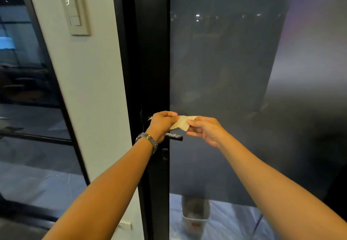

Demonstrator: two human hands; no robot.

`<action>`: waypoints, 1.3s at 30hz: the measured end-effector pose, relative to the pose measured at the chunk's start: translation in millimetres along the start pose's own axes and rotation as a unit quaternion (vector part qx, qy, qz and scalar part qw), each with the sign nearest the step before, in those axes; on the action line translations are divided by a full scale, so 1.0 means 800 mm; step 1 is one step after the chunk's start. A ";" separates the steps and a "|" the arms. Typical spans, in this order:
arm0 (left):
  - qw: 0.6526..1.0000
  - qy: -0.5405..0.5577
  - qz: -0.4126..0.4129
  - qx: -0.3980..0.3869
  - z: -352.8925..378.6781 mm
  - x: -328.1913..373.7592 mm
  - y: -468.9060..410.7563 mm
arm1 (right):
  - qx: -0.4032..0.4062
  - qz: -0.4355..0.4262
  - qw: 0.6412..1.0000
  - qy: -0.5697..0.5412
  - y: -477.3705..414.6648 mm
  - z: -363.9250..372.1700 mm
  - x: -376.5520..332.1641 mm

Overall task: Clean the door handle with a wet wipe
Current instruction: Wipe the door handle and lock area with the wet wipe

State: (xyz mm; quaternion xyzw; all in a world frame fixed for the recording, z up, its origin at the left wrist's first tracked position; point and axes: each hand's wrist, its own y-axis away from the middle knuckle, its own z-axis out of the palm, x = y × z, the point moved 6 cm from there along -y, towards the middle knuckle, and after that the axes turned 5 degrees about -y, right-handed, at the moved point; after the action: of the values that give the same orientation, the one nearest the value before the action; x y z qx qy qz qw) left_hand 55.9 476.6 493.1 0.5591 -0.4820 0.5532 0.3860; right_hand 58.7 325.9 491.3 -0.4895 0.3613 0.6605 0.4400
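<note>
Wet wipe (181,124) stretched between both hands. The left hand (162,122) (metal watch (148,139) on its wrist) pinches the wipe's 9 o'clock edge with curled fingers. The right hand (204,130) pinches the 3 o'clock edge between thumb and fingers. The dark door handle (175,136), flecked white, projects from the black door frame (152,52) at the wipe's 6 o'clock, apart from it and partly hidden behind the left wrist. Wall switch (75,11) at 11 o'clock; bin (195,213) at 6 o'clock.

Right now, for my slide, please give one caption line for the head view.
Left hand and right hand pinch a wet wipe between them, above the smeared black door handle.
</note>
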 end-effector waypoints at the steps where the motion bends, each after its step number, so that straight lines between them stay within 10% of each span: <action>1: 0.999 -0.030 0.017 -0.012 -0.001 0.002 0.000 | 0.008 -0.009 1.000 0.004 -0.002 0.002 -0.003; 15: 0.931 -0.270 0.208 -0.128 -0.036 0.051 -0.028 | 0.065 -0.016 0.995 0.078 -0.052 0.043 -0.023; 39: 0.963 -0.083 0.123 -0.226 -0.050 0.031 -0.077 | 0.078 -0.090 0.983 0.139 -0.075 0.053 -0.034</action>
State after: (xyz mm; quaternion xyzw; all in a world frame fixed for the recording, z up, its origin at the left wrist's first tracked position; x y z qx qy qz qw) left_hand 103.7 526.8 527.8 0.4380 -0.6900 0.4247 0.3895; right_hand 104.2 379.5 525.8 -0.5713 0.4237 0.5140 0.4796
